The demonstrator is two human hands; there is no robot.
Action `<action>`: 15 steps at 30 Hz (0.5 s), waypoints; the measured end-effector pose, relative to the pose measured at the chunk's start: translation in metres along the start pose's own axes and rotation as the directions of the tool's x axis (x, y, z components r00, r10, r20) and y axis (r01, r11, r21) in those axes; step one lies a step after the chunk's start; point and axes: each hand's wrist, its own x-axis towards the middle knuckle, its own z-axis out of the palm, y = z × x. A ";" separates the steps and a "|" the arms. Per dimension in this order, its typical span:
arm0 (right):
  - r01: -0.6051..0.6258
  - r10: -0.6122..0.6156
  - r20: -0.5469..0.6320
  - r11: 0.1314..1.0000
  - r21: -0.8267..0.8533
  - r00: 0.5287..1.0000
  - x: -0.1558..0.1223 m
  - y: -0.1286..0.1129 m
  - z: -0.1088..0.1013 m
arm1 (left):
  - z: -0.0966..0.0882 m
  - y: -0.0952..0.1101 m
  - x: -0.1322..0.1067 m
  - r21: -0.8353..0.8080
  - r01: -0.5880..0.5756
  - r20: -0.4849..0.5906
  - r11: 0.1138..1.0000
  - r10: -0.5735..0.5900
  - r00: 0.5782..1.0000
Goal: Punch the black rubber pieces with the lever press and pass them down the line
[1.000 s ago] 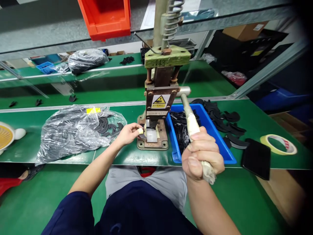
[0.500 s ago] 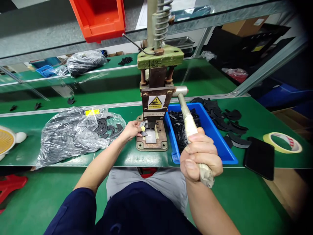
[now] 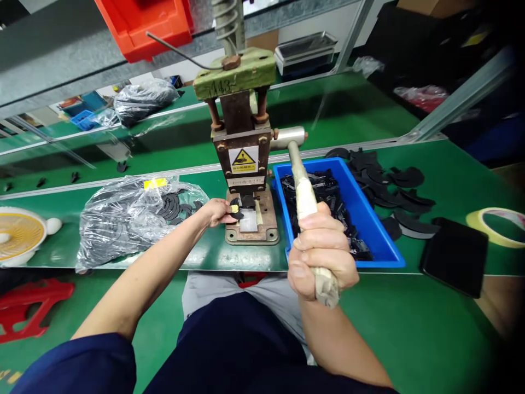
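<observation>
Pinching black piece (image 3: 238,215), L hand (image 3: 220,213) at press (image 3: 243,138), ctr frame; R hand (image 3: 324,254) wraps lever (image 3: 304,191). Poss. crush if lever drops early.

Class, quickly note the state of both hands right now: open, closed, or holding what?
Left hand: closed, pinching a small black piece at the press.
Right hand: closed around the wrapped lever handle.

Bright; plastic bag (image 3: 118,227) glints; dark right edge seems blurred.
</observation>
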 end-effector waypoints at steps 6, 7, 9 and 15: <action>0.018 -0.018 0.015 1.000 -0.008 1.000 0.000 0.000 -0.003 | 0.005 0.011 -0.007 0.100 -0.009 -0.040 0.995 0.013 0.999; 0.010 -0.010 0.031 1.000 -0.006 0.999 0.000 0.000 -0.004 | 0.005 0.014 -0.006 0.122 -0.022 -0.037 0.992 0.026 0.999; -0.002 0.002 0.061 1.000 0.004 0.998 0.001 0.000 -0.005 | 0.005 0.017 -0.004 0.162 -0.046 -0.013 0.986 0.048 0.999; 0.023 -0.025 0.061 0.999 0.043 0.998 0.002 0.001 -0.006 | 0.000 0.013 0.002 0.095 0.013 0.052 0.995 -0.018 0.999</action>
